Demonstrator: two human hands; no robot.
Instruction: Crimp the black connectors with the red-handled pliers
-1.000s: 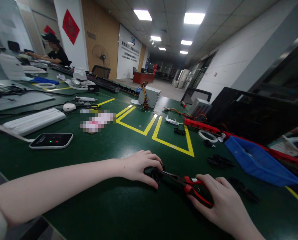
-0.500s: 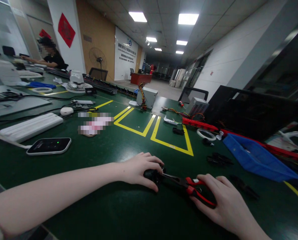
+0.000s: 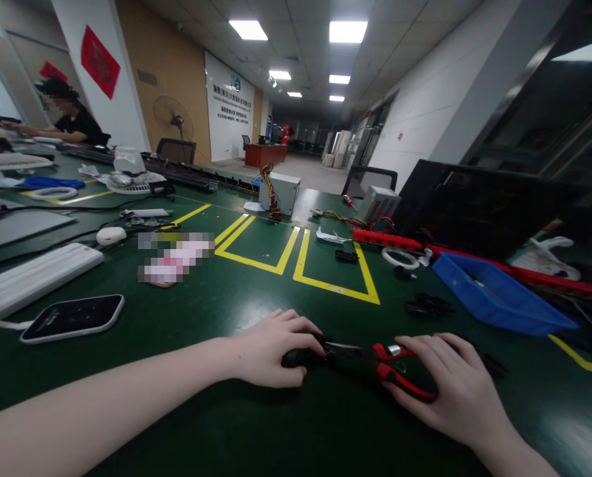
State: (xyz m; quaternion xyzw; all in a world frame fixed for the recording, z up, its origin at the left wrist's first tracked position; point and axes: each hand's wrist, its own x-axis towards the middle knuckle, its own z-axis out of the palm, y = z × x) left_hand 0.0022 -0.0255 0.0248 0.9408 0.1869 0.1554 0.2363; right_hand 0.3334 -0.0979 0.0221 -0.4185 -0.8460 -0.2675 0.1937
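My left hand (image 3: 270,348) is closed over a small black part (image 3: 296,358) that rests on the green mat near me. My right hand (image 3: 447,387) grips the red handles of a pair of pliers (image 3: 380,361). The dark jaws of the pliers reach left and meet the black part under my left fingers. Both hands rest low on the mat, close together.
A blue tray (image 3: 494,295) lies to the right, with loose black parts (image 3: 427,306) beside it. Yellow tape outlines (image 3: 300,262) mark the mat ahead. A phone (image 3: 71,317) and a white keyboard (image 3: 30,278) sit at left. A person (image 3: 69,119) works far left.
The camera has swung to the right and tipped down slightly, so the scene has slid left. My hands hold the same grip on the part and pliers.
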